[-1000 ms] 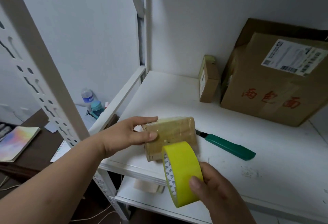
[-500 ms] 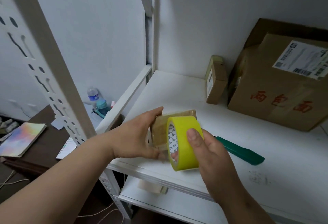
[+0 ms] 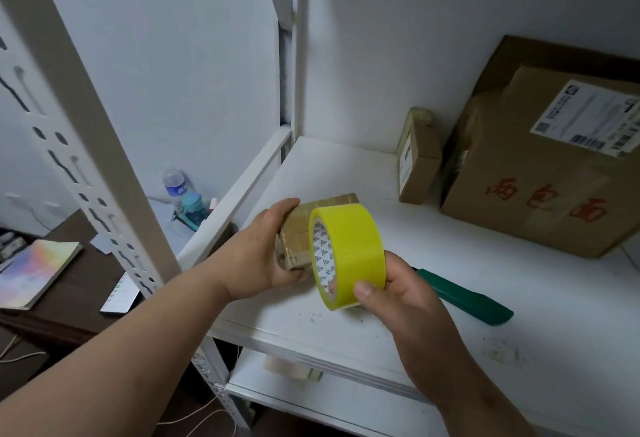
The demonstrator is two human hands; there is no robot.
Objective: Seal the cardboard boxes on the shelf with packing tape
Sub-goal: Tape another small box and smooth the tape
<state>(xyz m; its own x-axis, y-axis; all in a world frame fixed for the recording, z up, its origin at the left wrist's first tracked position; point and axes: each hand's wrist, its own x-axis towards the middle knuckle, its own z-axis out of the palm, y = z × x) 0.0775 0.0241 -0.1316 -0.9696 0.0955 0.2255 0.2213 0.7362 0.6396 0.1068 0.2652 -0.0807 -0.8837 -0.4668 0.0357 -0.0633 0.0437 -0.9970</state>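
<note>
Hands of a person are meeting above the front edge of a white metal shelf (image 3: 450, 263). The left hand (image 3: 263, 256) is gripping a small cardboard box wrapped in clear glossy tape (image 3: 301, 232), thumb on its top edge and fingers curling beneath it, and is holding it just over the shelf board. The right hand (image 3: 398, 294) is grasping a roll of yellow packing tape (image 3: 349, 253) with a white printed core, thumb lying on the outer yellow band and fingers passing behind the roll; the roll is standing on edge and is overlapping the near face of the small box, so whether the two are touching cannot be told. Just behind the right hand, a green-handled utility knife (image 3: 467, 301) is lying flat on the shelf. Farther back, a small brown cardboard carton with a white label (image 3: 417, 162) is standing upright near the wall, just beside a large brown cardboard box (image 3: 540, 166) bearing red characters and a white shipping label. To the left, below the perforated white shelf upright (image 3: 79, 166), a dark brown worktop (image 3: 69, 284) is carrying a rainbow-covered notebook (image 3: 34, 270), a clear plastic water bottle (image 3: 175, 185) and a teal flask (image 3: 192, 209).
</note>
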